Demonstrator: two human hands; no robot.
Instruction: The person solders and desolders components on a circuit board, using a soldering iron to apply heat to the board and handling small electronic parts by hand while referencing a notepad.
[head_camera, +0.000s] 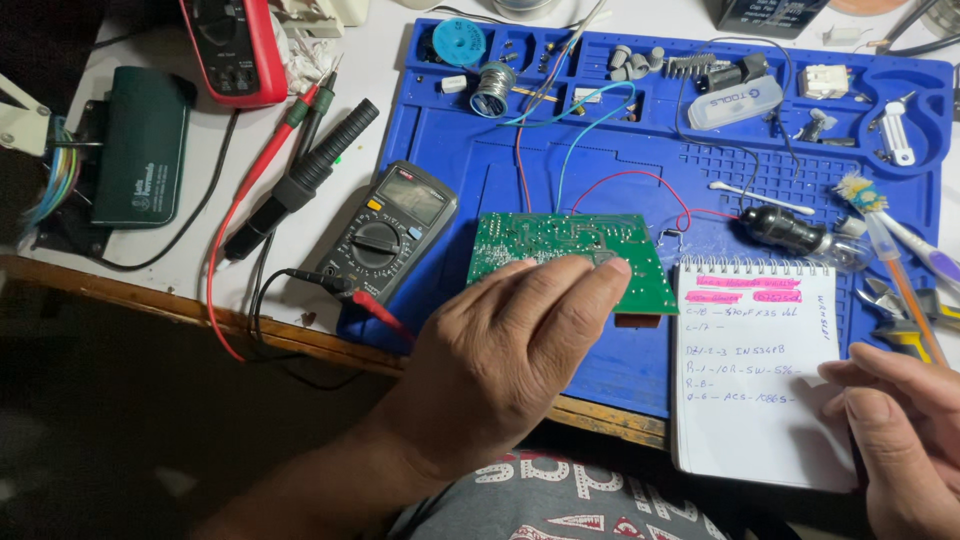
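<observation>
One head-worn camera looks steeply down and forward from close above the blue work mat (600, 370); the desk's near edge (150, 300) runs slanted across the frame

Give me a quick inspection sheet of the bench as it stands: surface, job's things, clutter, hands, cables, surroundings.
Surface: blue mat on a white bench.
Job's things: green board lies flat on the mat; notepad to its right, hanging over the mat's near edge.
Clutter: multimeter, red meter, solder reel, toothbrush, swab, green pouch.
Hands: left hand rests fingers on the board; right hand touches the notepad's right edge.
Cables: red lead and black lead on the bench; thin wires run from the board.
Surroundings: dark floor; person's printed shirt below.
</observation>
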